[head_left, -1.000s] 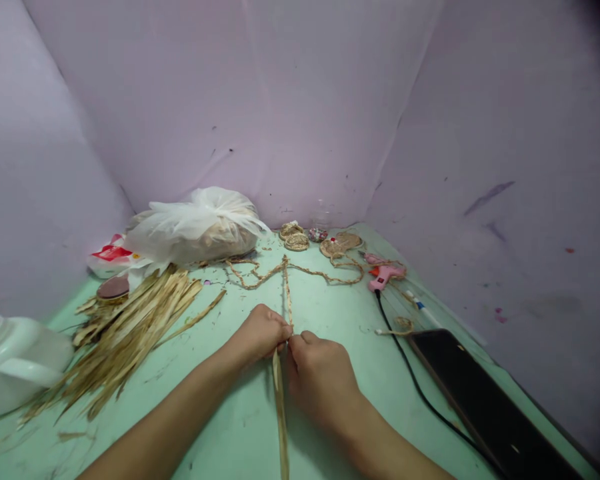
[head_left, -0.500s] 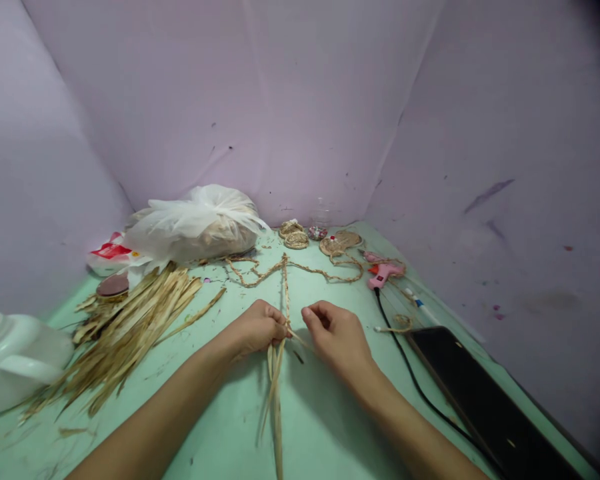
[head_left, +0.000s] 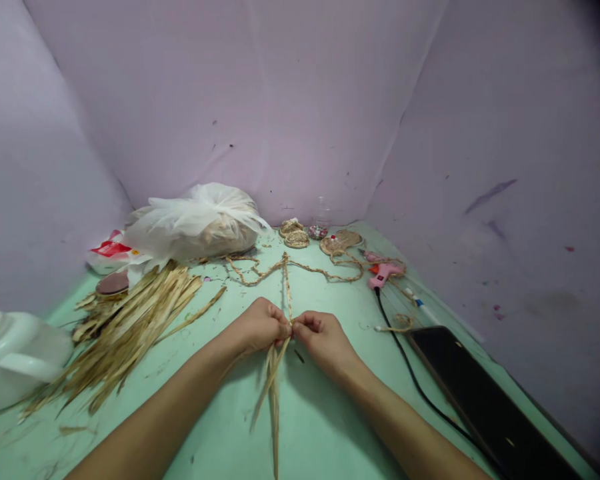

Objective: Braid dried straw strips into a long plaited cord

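The left hand (head_left: 264, 327) is clamped on the near end of a thin, tan, braided plant-fibre cord (head_left: 288, 293), which runs toward twelve o'clock; flat, straw-coloured loose strands (head_left: 275, 413) trail toward six. The right hand (head_left: 325, 339), thumb and forefinger together, pinches at that same end. From the hands, a heap of dry, yellow-brown leaf strips (head_left: 135, 333) lies at nine o'clock, a pink plastic glue gun (head_left: 387, 273) at two.

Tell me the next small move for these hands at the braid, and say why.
Probably the right hand should fold one of the loose strands across while the left hand pinches the work steady: the fingertips of both hands meet at the near end of the braid, and strands trail unbraided from there toward the viewer.
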The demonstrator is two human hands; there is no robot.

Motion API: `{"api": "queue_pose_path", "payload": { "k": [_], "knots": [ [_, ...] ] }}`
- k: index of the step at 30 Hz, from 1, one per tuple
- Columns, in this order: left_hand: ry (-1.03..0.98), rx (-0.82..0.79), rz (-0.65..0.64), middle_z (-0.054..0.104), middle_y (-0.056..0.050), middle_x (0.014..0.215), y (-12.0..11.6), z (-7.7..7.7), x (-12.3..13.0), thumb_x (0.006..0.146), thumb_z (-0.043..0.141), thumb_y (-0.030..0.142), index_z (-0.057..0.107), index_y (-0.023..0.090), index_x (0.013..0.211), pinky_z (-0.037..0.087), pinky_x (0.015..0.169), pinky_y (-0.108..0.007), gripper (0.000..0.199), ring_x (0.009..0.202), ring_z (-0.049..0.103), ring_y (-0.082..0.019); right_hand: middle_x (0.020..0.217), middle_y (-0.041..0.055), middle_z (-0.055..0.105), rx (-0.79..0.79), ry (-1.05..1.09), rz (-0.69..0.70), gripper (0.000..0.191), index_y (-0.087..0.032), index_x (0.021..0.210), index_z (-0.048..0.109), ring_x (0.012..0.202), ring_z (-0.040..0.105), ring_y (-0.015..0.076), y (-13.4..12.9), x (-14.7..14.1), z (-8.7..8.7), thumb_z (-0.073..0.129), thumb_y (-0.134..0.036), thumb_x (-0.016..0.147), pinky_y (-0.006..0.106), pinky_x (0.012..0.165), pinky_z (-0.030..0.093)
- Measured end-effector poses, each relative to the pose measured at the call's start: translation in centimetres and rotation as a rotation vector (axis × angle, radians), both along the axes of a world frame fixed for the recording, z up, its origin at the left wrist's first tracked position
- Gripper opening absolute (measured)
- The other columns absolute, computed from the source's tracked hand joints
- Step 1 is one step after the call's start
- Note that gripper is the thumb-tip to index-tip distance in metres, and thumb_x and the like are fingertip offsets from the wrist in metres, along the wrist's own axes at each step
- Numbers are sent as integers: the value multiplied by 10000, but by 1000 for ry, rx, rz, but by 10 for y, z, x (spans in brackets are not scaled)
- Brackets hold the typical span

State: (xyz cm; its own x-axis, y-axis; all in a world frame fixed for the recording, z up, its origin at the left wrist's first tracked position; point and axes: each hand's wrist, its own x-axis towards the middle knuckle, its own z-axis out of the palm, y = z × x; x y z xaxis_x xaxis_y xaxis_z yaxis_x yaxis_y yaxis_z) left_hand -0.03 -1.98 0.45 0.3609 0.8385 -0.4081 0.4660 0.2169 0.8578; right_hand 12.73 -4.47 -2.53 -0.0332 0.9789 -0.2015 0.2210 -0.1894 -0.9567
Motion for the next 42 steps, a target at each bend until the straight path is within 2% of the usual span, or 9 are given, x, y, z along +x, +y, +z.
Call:
{"api": "queue_pose_path", "payload": {
  "k": [10,19,25,31,33,35,37,39,42],
  "knots": [
    [356,154,6,416,11,344,-5,3,-2,519,496,175,546,130,419,256,431,-212,120,387,355,-83,321,-106,298,-156,28,-44,35,-164,585,484,302,209,33,-4,-2,9,488,-186,612,187,359,170],
    [800,409,-22,593,-85,626,-36,25,15,654,461,284,618,180,625,318,507,-259,191,607,548,-196,492,-9,548,-74,156,-30,19,-148,575,493,456,456,79,-3,-1,-1,485,-164,583,194,460,323],
    [863,482,-118,617,-107,740,-57,22,31,690,432,208,637,169,794,381,622,-279,234,718,578,-208,441,-50,453,-150,183,-105,23,-156,556,485,410,365,63,-8,-3,10,478,-134,561,195,415,266],
    [676,435,-153,581,-67,590,-46,23,22,675,458,242,620,143,639,357,530,-243,193,586,555,-165,400,-67,400,-215,254,-69,22,-162,555,468,360,315,52,-7,1,10,487,-150,558,198,379,213],
    [517,345,-35,552,-42,533,-31,26,11,684,447,250,611,130,653,328,465,-224,205,479,511,-124,385,-66,384,-215,249,-25,30,-160,545,471,342,294,49,-6,3,8,485,-170,570,204,367,190],
    [320,130,147,540,-10,511,-19,26,4,682,443,224,587,128,894,291,395,-216,274,364,442,-97,374,-71,355,-218,245,16,63,-160,539,472,327,262,46,-5,5,6,487,-196,588,210,356,158],
    [106,-98,229,536,8,504,-12,22,2,649,463,181,518,119,1015,273,356,-208,375,327,419,-93,386,-70,362,-216,249,32,73,-160,552,476,328,258,45,-4,6,5,495,-212,599,211,356,148],
    [-90,-253,181,536,-2,511,-10,15,4,613,485,165,541,99,905,298,354,-199,304,360,457,-96,423,-57,415,-208,272,48,66,-160,571,476,345,293,48,-4,6,4,499,-213,602,207,367,172],
    [-221,-313,77,488,1,467,-8,3,6,592,500,195,537,104,631,305,346,-182,106,365,447,-79,475,-34,472,-182,268,80,71,-152,590,477,380,328,49,-1,9,3,506,-212,616,200,396,211]
  ]
}}
